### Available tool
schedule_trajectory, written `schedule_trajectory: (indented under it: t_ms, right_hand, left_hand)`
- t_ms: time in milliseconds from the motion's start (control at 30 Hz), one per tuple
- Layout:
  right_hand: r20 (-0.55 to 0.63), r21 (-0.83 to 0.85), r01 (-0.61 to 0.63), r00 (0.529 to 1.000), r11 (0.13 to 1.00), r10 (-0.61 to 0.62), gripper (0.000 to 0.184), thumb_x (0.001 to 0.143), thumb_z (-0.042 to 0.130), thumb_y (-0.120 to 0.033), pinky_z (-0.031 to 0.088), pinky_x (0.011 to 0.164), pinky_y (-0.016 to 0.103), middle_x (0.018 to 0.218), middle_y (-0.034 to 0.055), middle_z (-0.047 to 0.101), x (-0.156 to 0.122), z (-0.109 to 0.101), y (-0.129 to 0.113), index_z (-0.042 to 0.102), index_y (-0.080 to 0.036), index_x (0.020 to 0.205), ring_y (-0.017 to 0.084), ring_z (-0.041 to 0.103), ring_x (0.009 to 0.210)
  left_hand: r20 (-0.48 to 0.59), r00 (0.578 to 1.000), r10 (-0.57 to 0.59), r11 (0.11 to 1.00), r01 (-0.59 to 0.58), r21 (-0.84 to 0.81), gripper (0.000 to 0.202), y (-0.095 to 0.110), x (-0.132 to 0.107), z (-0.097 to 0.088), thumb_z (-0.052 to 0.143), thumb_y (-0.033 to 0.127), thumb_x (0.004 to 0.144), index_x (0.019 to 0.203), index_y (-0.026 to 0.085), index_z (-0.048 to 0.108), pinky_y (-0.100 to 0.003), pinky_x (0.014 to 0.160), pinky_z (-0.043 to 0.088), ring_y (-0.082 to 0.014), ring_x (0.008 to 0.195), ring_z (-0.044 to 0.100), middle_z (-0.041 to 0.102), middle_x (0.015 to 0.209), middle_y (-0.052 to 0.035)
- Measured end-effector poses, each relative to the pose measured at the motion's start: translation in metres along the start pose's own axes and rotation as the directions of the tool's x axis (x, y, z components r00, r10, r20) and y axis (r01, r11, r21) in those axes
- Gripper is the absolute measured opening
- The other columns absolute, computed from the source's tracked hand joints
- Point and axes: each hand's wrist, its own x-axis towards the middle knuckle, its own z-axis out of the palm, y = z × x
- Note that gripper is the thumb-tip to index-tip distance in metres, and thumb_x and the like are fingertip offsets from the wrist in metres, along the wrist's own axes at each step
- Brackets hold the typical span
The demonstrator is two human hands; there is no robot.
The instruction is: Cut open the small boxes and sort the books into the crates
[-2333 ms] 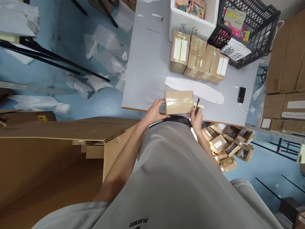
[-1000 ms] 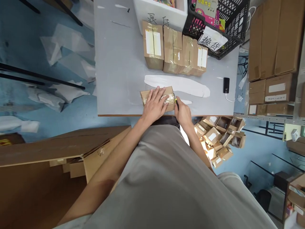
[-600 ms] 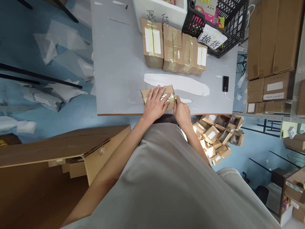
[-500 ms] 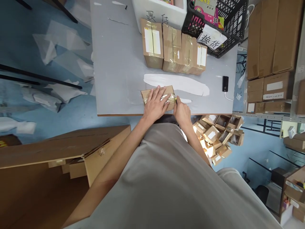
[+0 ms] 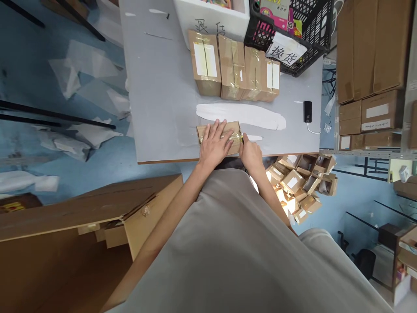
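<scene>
A small cardboard box with shiny clear tape along it lies near the front edge of the table. Flat across its top rests my left hand, fingers spread. My right hand is closed at the box's right end, gripping what looks like a box cutter. Only a little yellow and black of it shows; the rest is inside the fist. Just beyond the box lies a long white paper strip, with a smaller white piece partly behind my right hand.
Several taped boxes stand in a row farther back, before a white foam bin and a black crate. A phone lies at right. A big open carton is at lower left; small boxes are piled at lower right.
The view has shifted and tilted slightly. The box sits at a slightly different angle, and my right hand is a little lower at its right end. Both hands keep their hold.
</scene>
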Motion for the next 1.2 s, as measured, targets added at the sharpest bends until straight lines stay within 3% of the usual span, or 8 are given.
schedule_trajectory:
  t_ms: [267, 667, 867, 1200]
  right_hand:
    - [0.022, 0.050, -0.020, 1.000, 0.999, 0.019, 0.053, 0.119, 0.033, -0.019, 0.059, 0.107, 0.047, 0.132, 0.0240, 0.083, -0.008, 0.004, 0.004, 0.046, -0.011, 0.170, 0.037, 0.080, 0.125]
    - [0.072, 0.088, -0.074, 0.995, 0.993, 0.067, 0.062, 0.118, 0.034, -0.018, 0.061, 0.106, 0.046, 0.132, 0.0265, 0.083, -0.027, 0.005, 0.004, 0.034, -0.009, 0.180, 0.037, 0.083, 0.123]
    - [0.081, 0.102, -0.083, 0.994, 0.991, 0.075, 0.062, 0.119, 0.033, -0.019, 0.062, 0.107, 0.046, 0.132, 0.0262, 0.083, -0.026, 0.005, 0.003, 0.033, -0.009, 0.180, 0.037, 0.082, 0.127]
    - [0.109, 0.100, -0.104, 0.990, 0.990, 0.093, 0.063, 0.119, 0.033, -0.020, 0.062, 0.107, 0.047, 0.134, 0.0269, 0.082, -0.035, 0.012, 0.005, 0.032, -0.010, 0.181, 0.037, 0.082, 0.127]
  left_hand:
    - [0.015, 1.000, -0.004, 0.999, 0.003, 0.043, 0.050, 0.005, -0.002, 0.002, 0.043, 0.049, 0.119, 0.159, 0.031, 0.068, -0.069, 0.147, 0.017, -0.0328, 0.179, 0.031, 0.045, 0.186, -0.0091]
    - [0.032, 0.999, -0.029, 0.998, 0.027, 0.059, 0.053, 0.009, -0.006, 0.002, 0.043, 0.049, 0.118, 0.162, 0.031, 0.066, -0.072, 0.146, 0.015, -0.0354, 0.178, 0.033, 0.045, 0.185, -0.0109]
    - [0.061, 0.997, -0.047, 0.994, 0.041, 0.105, 0.051, 0.008, -0.004, 0.001, 0.044, 0.045, 0.118, 0.162, 0.031, 0.066, -0.069, 0.147, 0.015, -0.0334, 0.178, 0.033, 0.045, 0.185, -0.0104]
    - [0.010, 1.000, -0.011, 0.999, 0.011, 0.051, 0.053, 0.001, -0.006, 0.006, 0.045, 0.048, 0.118, 0.166, 0.035, 0.062, -0.071, 0.147, 0.015, -0.0338, 0.177, 0.034, 0.047, 0.184, -0.0091]
